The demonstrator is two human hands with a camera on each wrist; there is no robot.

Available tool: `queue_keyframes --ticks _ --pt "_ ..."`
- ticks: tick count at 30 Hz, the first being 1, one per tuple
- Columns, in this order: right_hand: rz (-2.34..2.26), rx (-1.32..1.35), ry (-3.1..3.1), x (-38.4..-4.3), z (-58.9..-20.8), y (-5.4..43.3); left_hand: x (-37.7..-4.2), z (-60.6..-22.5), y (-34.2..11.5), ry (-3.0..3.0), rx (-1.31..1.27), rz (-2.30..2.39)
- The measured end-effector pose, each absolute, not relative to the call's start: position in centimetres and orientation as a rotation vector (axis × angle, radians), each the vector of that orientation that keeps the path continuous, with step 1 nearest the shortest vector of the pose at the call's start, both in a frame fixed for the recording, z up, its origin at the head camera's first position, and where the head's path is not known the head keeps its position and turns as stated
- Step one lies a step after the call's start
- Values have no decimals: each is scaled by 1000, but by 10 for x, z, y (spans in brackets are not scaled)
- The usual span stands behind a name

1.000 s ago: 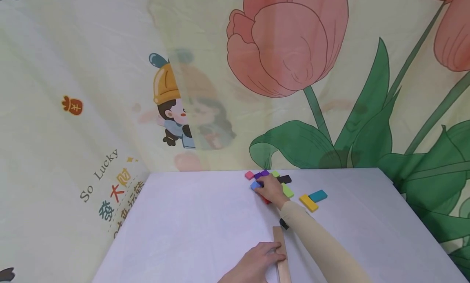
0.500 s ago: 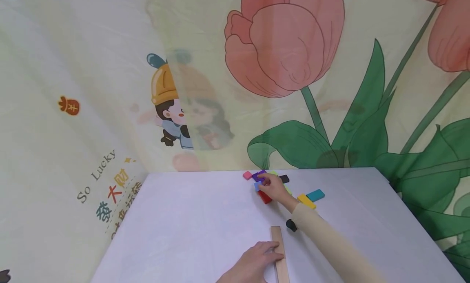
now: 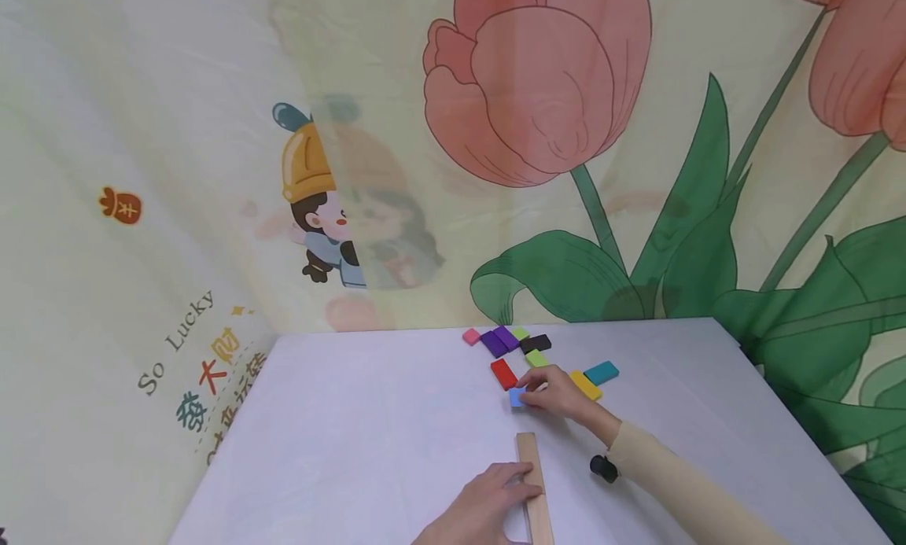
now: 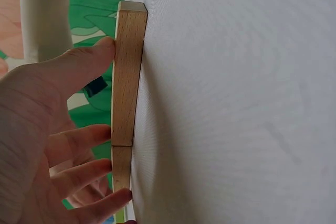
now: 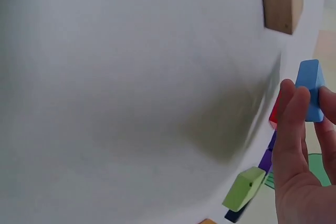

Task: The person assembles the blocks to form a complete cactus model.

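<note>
Blue rectangular block [image 5: 310,90]: held over the white-covered table [image 3: 340,443], near the red rectangular block [image 3: 504,374]; long axis runs nearly upright in the right wrist view.
Right hand [image 3: 555,393]: reaches forward, long beige sleeve [image 3: 679,482]; thumb and fingertips pinch the blue rectangular block.
Pale wooden bar [image 4: 127,87]: on the table, seam across it; long axis runs away from the person, far end leaning slightly left.
Left hand [image 3: 484,502]: fingers spread, tips resting against the pale wooden bar.
Two purple rectangular blocks [image 3: 499,340]: side by side, beyond the red one.
Printed cloth backdrop [image 3: 396,26]: at left, "So Lucky" above the colored characters "發大财"; further line partly legible.
</note>
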State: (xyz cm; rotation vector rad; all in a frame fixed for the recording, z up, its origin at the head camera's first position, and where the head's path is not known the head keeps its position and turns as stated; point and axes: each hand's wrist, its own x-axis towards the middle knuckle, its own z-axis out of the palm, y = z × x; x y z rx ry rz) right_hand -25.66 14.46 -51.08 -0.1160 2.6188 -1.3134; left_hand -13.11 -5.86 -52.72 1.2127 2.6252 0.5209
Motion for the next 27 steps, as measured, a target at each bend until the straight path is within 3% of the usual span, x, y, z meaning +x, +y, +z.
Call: queue_keyframes --ticks 27 --pt "-1277 -178 2542 -238 -524 154 -129 -526 -58 2661 1233 489"
